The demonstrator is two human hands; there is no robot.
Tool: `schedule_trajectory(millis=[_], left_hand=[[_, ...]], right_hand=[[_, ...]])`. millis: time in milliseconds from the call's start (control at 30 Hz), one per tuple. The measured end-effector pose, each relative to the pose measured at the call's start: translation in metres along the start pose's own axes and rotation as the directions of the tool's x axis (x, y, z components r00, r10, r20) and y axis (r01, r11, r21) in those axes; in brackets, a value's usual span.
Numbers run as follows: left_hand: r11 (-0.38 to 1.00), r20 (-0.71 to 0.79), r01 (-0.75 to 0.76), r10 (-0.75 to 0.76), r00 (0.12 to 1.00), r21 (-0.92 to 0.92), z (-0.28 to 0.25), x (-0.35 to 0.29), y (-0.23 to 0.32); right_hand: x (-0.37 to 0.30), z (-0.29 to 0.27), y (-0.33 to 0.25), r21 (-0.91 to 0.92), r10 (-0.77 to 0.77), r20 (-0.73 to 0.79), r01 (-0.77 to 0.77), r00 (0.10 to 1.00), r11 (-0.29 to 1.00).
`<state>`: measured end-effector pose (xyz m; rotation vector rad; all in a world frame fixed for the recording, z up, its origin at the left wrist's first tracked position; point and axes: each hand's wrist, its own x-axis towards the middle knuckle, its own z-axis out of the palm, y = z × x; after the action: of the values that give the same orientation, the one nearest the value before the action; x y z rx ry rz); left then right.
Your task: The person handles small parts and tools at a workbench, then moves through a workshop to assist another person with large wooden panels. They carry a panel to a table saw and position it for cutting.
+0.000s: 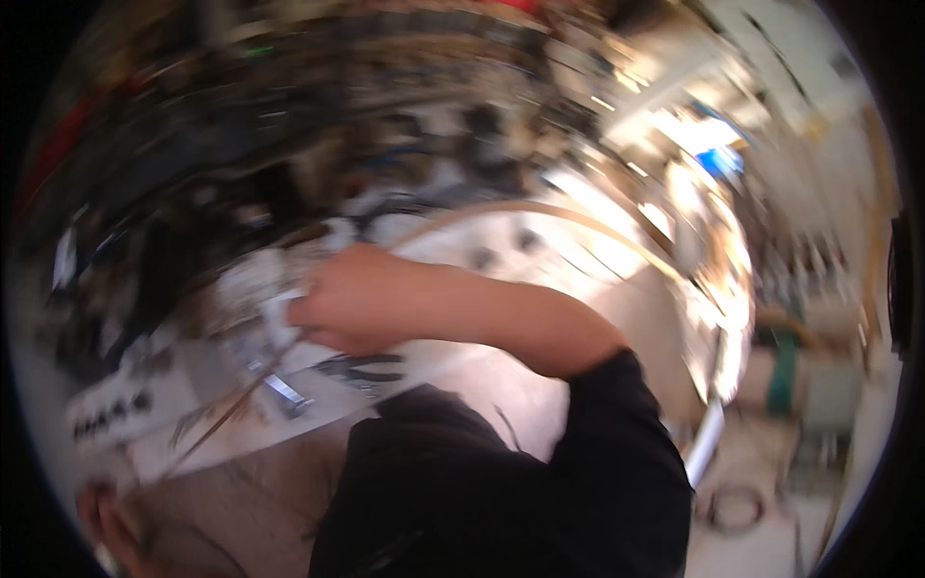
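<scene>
White piece [279, 321] (pale blur), black sleeve [617, 424], green band [783, 380]

The right hand [342, 301] is over the cluttered desk [249, 424], by a blurred white object [277, 320]; left hand [108, 520] lower left

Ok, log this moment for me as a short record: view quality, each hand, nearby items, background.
view quality: heavily blurred, so small details are unclear
right hand: reaches leftward over the table, its fingers at a white item; whether it grips it cannot be told
left hand: at the lower left edge, partly out of view; its hold is unclear
nearby items: a shiny metallic strip and a dark tool-like shape
sleeve: black, on the right arm
background: a blue object at upper right
</scene>
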<state>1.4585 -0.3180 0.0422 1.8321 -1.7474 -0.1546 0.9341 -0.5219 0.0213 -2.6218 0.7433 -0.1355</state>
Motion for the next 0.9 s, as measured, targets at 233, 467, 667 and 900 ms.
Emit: schedule_trajectory(millis=[233, 467, 667, 900], left_hand=[[0.854, -0.199, 0.052, -0.179, 0.963, -0.518, 0.097, 0.09, 0.091], [0.866, -0.378, -0.052, -0.163, 0.911, -0.498, 0.131, 0.15, 0.059], [0.973, 0.176, -0.069, 0.109, 0.978, -0.219, 0.119, 0.224, 0.009], [0.768, 0.324, -0.59, 0.64, 0.696, -0.25, 0.13, 0.255, 0.052]], right_hand=[[0.056, -0.018, -0.029, 0.039, -0.079, -0.043, 0.081, 0.996, 0.996], [0.103, 0.016, -0.076, 0.084, -0.084, 0.08, 0.078, 0.993, 0.993], [0.165, 0.014, -0.084, 0.076, 0.157, -0.028, -0.155, 0.987, 0.985], [0.176, 0.019, -0.079, -0.001, 0.185, -0.412, -0.204, 0.892, 0.979]])
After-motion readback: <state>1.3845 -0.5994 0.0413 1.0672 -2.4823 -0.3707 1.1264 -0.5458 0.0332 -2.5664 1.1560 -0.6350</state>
